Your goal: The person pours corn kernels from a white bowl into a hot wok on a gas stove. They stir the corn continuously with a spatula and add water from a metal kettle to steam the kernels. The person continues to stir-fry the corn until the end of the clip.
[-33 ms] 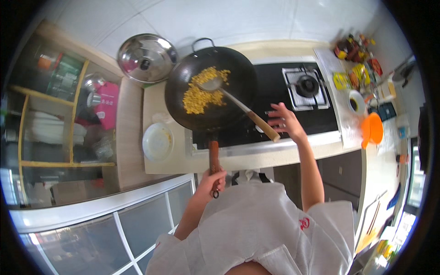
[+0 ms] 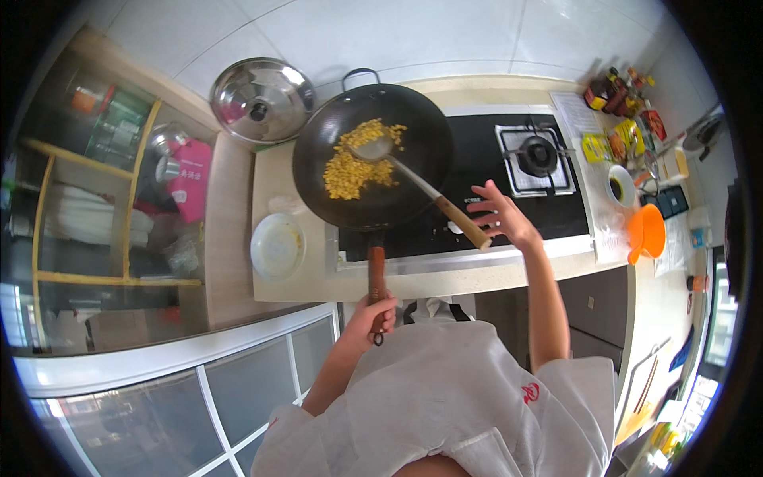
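My left hand (image 2: 374, 317) is wrapped round the wooden handle of a large dark wok (image 2: 318, 171). Yellow corn kernels (image 2: 346, 175) lie in a loose heap in the wok. A metal cooking ladle (image 2: 413, 183) rests with its bowl among the kernels, and its wooden-ended handle leans out over the wok's right rim. Just right of that handle end, my right hand (image 2: 506, 219) hovers over the black stove (image 2: 477, 151), fingers spread and holding nothing.
A shiny lid (image 2: 274, 83) leans on the wall behind the wok. Left of the stove stands a white plate (image 2: 278, 246). A second burner (image 2: 538, 157) is at the right. Beyond it are a small bowl (image 2: 625, 181), an orange plastic scoop (image 2: 648, 230) and sauce bottles (image 2: 613, 94).
The whole view has shifted slightly. My left hand stays on the wok handle, and my right hand stays open beside the ladle's handle.
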The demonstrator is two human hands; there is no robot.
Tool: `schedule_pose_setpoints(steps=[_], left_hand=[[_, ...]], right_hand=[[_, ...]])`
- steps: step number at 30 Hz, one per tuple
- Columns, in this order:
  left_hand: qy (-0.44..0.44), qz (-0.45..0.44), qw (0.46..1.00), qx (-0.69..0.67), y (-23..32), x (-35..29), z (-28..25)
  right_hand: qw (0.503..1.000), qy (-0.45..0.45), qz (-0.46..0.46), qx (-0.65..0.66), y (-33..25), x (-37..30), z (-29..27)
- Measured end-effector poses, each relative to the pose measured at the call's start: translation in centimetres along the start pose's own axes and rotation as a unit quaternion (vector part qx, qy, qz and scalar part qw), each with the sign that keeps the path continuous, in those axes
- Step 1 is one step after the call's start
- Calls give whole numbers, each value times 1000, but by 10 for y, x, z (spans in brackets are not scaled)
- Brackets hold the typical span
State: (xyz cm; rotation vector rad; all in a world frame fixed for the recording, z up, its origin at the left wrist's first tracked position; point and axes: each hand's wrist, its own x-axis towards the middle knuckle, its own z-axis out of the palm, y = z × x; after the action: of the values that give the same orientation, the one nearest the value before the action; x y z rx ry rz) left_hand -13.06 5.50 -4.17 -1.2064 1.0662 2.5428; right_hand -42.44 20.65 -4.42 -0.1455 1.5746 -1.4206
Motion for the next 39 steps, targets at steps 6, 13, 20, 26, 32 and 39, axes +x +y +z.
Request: schedule_pose_setpoints(steps=[6, 13, 20, 26, 32, 39], left_hand=[[-55, -31, 993, -104, 2, 6, -4], [-87, -25, 989, -116, 0, 11, -4], [-117, -20, 980, -160, -12, 21, -7], [-130, -16, 978, -162, -14, 25, -6], [-140, -26, 975, -169, -15, 30, -7], [-130, -19, 979, -156, -12, 27, -8]], right_hand=[[965, -76, 15, -252, -46, -20, 72], [757, -9, 1, -653, -181, -87, 92], [709, -94, 212, -665, -240, -69, 175], [761, -43, 155, -628, -229, -52, 196], [747, 19, 134, -651, -247, -71, 205], [669, -1, 67, -740, -205, -45, 220]])
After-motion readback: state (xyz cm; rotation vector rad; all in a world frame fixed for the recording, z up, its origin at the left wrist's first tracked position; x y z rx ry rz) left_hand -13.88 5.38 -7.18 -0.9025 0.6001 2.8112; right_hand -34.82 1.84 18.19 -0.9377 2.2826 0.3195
